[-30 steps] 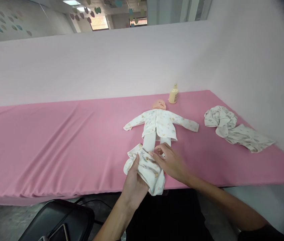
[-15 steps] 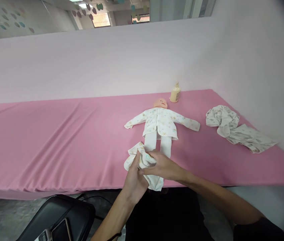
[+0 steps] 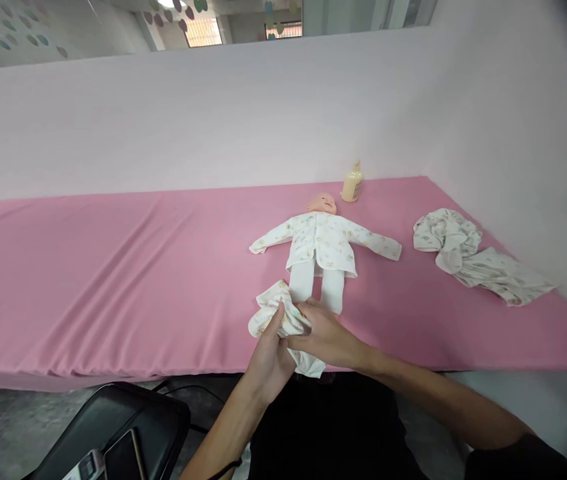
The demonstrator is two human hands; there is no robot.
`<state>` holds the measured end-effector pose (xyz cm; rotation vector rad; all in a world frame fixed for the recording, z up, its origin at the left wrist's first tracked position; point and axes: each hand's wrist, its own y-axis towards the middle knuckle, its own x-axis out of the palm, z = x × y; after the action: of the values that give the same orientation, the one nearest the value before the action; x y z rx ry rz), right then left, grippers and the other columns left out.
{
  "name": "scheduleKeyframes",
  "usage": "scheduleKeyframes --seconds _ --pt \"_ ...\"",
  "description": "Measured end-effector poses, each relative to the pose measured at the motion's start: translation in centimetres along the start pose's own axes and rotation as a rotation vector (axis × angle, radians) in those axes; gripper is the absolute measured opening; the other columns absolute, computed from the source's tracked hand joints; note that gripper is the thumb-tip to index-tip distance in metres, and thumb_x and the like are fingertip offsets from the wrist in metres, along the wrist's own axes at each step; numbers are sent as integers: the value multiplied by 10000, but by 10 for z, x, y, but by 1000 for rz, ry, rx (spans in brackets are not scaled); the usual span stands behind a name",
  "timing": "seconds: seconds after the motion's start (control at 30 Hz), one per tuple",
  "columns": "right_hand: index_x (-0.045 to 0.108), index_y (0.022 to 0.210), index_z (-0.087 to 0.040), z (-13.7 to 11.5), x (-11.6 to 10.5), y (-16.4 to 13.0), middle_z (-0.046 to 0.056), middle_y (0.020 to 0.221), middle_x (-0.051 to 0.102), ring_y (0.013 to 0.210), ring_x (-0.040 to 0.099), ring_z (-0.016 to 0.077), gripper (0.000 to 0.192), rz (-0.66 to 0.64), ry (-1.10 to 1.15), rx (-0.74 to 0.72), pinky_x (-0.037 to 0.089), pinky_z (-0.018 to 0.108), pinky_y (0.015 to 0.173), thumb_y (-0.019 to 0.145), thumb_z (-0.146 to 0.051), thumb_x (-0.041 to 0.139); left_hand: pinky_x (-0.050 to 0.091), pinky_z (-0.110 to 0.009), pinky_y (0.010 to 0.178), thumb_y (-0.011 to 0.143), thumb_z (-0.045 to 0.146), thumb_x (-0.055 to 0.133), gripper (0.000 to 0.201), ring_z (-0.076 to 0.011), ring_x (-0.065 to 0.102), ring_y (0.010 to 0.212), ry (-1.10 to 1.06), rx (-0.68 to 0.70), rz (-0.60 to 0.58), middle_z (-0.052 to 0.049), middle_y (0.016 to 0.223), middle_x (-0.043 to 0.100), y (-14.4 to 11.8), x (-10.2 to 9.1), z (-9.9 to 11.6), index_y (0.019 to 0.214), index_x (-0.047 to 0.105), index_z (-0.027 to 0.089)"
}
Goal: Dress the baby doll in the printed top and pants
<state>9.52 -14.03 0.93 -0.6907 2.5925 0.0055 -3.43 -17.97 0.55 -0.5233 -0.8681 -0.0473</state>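
A baby doll point(image 3: 323, 203) lies on its back on the pink-covered table, dressed in a white patterned jacket point(image 3: 316, 243) with sleeves spread and white leggings point(image 3: 302, 279). At the doll's feet, both my hands grip a bunched pair of white patterned baby pants point(image 3: 269, 308). My left hand point(image 3: 271, 357) is closed on the cloth from the left, thumb up. From the right, my right hand point(image 3: 327, 335) pinches the same cloth, its fingers partly hidden. One end of the pants hangs below my hands by the table's front edge.
A pale yellow pump bottle point(image 3: 352, 183) stands beyond the doll's head. Crumpled white patterned clothes point(image 3: 481, 259) lie to the right by the wall. The pink cover point(image 3: 113, 287) has folds on the left. A black chair point(image 3: 148, 427) holding a phone point(image 3: 124, 459) stands at lower left.
The view has shifted slightly. My hands keep hold of the bunched pants in almost the same place, with only small finger movements.
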Motion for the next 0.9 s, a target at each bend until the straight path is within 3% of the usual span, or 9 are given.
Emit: scheduleKeyframes --seconds 0.3,0.53,0.7,0.9 --pt "543 786 -209 3 13 1 34 944 528 983 497 237 107 66 -228 -30 406 377 860 702 -213 610 495 -342 961 913 417 592 466 -237 675 1018 35 3 13 -106 1128 698 0 -4 -3 1311 590 176" --pt "595 765 -210 -8 1 2 46 1024 550 1080 508 254 97 -80 -18 58 431 377 874 783 -301 565 463 -337 1001 931 313 577 411 -219 675 1023 -3 28 -36 -88 1135 701 1 -5 0 1325 577 195" --pt "620 863 -231 -4 0 2 33 1064 550 1030 536 236 177 -130 13 42 465 343 823 698 -276 663 491 -321 952 919 285 586 387 -214 686 984 -7 -32 -36 -86 1087 713 1 -9 5 1290 598 174" --pt "620 930 -220 0 8 0 42 1045 548 1056 510 243 216 -11 -83 -43 424 367 921 719 -182 602 491 -295 949 908 242 590 395 -203 666 1016 9 -27 -17 -83 1118 696 1 -13 7 1295 583 161"
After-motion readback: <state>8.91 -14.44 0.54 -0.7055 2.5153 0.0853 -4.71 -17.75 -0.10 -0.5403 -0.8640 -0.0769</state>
